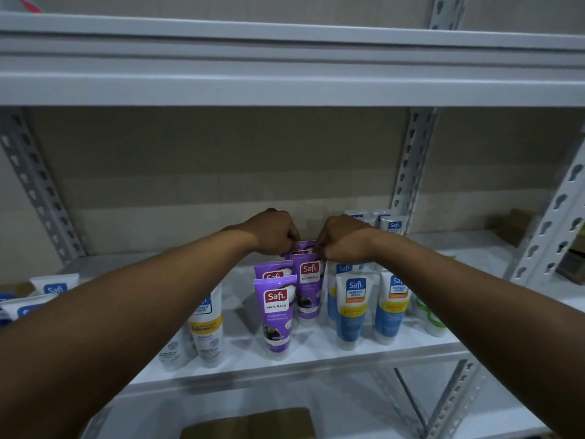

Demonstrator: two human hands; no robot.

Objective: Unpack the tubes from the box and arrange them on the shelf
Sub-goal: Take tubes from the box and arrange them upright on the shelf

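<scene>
Both hands reach deep over the shelf (316, 353), to the back of the purple row; the left hand (275, 232) and the right hand (343, 239) have their fingers curled and pinch the flat top edge of the rear purple tube (304, 246), one from each side, though the fingertips are mostly hidden behind the knuckles; this tube stands upright, cap down, just behind the other purple tubes (276, 315) and just beside the blue-and-white tubes (351, 312) on the right; the step in hand looks to be seating and squaring it in its file; to do that well, press it straight down until the cap rests flat, turn the label to the front like its neighbours, and let go with one hand first so the other can steady it; the forearms pass close above the front tubes, so lift the wrists on the way out or the row may topple; white tubes (207, 327) stand further left; the brown shape at the bottom edge is probably the box (250, 423)
</scene>
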